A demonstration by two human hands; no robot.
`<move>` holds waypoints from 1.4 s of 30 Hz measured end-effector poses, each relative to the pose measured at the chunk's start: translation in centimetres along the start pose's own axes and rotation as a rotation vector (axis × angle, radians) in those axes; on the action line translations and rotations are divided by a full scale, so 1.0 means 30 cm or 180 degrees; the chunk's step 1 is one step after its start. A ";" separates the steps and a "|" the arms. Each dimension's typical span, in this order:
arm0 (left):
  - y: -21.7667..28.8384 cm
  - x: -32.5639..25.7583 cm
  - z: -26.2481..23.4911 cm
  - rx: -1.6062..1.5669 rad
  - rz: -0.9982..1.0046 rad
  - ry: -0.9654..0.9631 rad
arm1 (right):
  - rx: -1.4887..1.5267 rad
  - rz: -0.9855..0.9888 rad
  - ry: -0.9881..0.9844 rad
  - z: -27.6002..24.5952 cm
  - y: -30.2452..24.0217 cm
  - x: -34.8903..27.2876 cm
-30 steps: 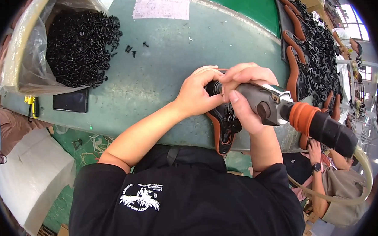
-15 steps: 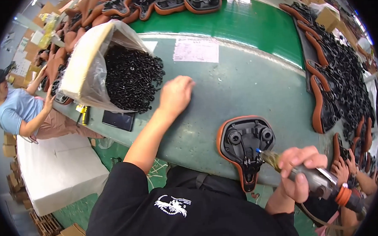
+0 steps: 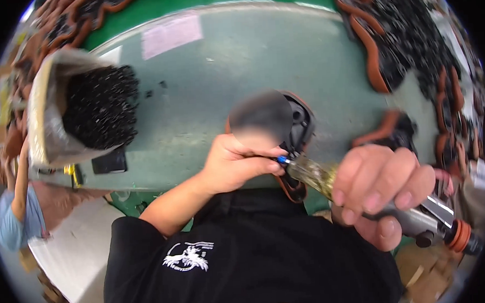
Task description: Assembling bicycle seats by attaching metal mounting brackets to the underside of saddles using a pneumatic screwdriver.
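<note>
An upside-down bicycle saddle (image 3: 305, 127) with a brown rim and black underside lies at the table's near edge. A blurred patch hides its left part. My left hand (image 3: 229, 164) is closed in front of it, thumb and forefinger pinching a thin dark piece that looks like a screw (image 3: 252, 156). That piece meets the blue tip of a power screwdriver (image 3: 315, 176). Wrapped round the grey screwdriver body is my right hand (image 3: 384, 190), at the right of the saddle. The tool slants down to the right, with an orange ring at its rear.
An open, plastic-lined box (image 3: 46, 123) spills black screws (image 3: 103, 106) at the left. A dark phone (image 3: 110, 162) and a yellow-handled tool (image 3: 76, 175) lie before it. Another saddle (image 3: 381, 133) and piled black parts (image 3: 417, 27) occupy the right. A co-worker (image 3: 21, 212) is far left.
My left hand has moved from beside the screw box to the screwdriver tip and now pinches a dark piece. The tool is still in my right hand. Another saddle appears at the right.
</note>
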State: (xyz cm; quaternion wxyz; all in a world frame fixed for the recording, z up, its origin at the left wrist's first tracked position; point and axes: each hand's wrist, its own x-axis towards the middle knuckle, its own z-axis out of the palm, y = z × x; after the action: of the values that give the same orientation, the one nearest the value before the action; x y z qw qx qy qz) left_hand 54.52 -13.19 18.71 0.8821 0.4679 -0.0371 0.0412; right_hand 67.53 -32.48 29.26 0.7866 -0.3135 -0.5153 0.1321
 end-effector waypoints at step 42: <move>-0.131 0.407 -0.209 0.2512 0.0458 -0.1317 | -0.1856 0.0866 -0.0125 -0.115 0.153 -0.057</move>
State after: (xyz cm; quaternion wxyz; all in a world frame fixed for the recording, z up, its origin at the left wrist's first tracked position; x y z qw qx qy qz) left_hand 67.25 -9.73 13.24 0.6051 0.7630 -0.2265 0.0190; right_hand 70.40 -31.10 24.21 0.6287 -0.5890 -0.4999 0.0888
